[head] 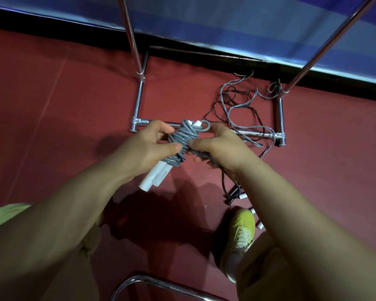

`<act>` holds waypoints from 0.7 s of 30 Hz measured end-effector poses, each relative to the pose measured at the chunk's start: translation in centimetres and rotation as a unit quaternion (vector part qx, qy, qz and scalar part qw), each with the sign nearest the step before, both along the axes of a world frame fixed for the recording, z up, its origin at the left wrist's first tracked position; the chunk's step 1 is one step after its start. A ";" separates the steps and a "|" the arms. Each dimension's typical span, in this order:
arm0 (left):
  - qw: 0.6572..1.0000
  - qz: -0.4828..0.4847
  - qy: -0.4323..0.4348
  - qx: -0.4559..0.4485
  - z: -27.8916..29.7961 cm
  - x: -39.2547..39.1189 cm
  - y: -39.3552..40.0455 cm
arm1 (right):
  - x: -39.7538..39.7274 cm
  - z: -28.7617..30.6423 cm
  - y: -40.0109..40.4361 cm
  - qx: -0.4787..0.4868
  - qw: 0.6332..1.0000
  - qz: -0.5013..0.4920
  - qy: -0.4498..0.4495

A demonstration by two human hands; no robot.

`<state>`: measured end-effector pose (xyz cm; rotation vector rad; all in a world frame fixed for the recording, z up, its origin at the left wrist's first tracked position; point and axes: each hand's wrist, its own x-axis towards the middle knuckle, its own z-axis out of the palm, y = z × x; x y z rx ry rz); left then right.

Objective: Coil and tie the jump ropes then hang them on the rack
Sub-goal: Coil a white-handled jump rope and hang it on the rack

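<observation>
A red floor (52,105) fills most of the view, bounded at the top by a blue wall (248,22). On the floor stands a chrome rack (137,105), seen from above; its two uprights rise toward the camera, and its base bars frame a patch of floor. Across and around that base a loose tangle (239,105) of grey and dark ropes is spread, not yet coiled. A yellow shoe (241,233) is planted on the floor at lower right, with small white handle ends just beside it.

The grey rope (182,137) is held above the near base bar, wound around its two white handles (154,177), which stick out below the bundle. The left hand (148,146) is curled round the bundle, thumb pressed on the wraps. The right hand (217,148) is clamped on the other side, fingers bent round the coil and a dark cord (224,181) that trails down to the floor.

The tying step appears to be in hand. It is best done with the wraps kept pinned under the left thumb while the free end near the top loop is tucked under a turn and drawn snug, so nothing slackens. The dark cord should be kept out of the knot.

No brand, label or readable writing can be made out.
</observation>
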<state>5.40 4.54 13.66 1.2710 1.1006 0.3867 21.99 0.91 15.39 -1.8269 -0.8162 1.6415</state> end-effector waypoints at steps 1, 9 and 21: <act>1.000 0.002 0.004 0.004 -0.1 0.0 0.0 | 0.0 0.0 0.0 -0.003 1.000 0.001 0.002; 0.995 0.009 0.076 0.063 -0.4 -0.1 -0.3 | -0.5 0.5 -0.4 0.015 0.999 0.027 0.029; 0.984 -0.014 -0.058 -0.168 1.4 0.4 0.1 | 0.7 0.7 0.3 0.075 0.995 -0.039 0.061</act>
